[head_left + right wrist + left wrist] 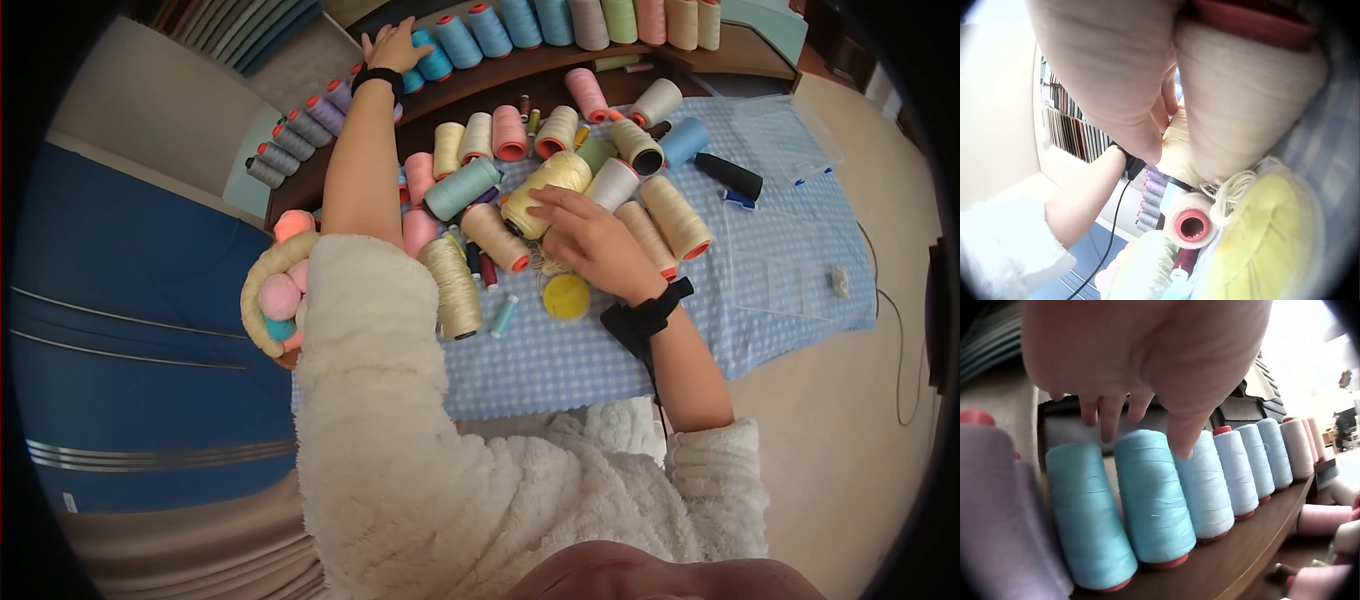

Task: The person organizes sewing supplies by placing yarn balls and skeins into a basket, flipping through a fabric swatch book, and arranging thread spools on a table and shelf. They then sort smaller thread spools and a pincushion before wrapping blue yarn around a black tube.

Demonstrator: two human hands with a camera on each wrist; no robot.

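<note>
In the head view, my left hand (395, 48) reaches to the back row of thread cones, fingers spread over a turquoise cone (433, 62). The left wrist view has its fingers hanging above and behind two turquoise cones (1154, 497), the thumb overlapping the top of a light blue cone (1207, 487). My right hand (590, 245) is on a pale yellow thread cone (550, 185) lying on the checked cloth, with fingers across its side and the thumb by its lower edge. A beige cone (1244, 94) hides part of that hand in the right wrist view.
Many cones lie about on the blue checked cloth (560, 370), among them a green one (462, 190). Near the right hand sits a yellow round lid (567, 298). Clear plastic trays (780, 265) lie at right, a basket of yarn balls (265, 270) at left.
</note>
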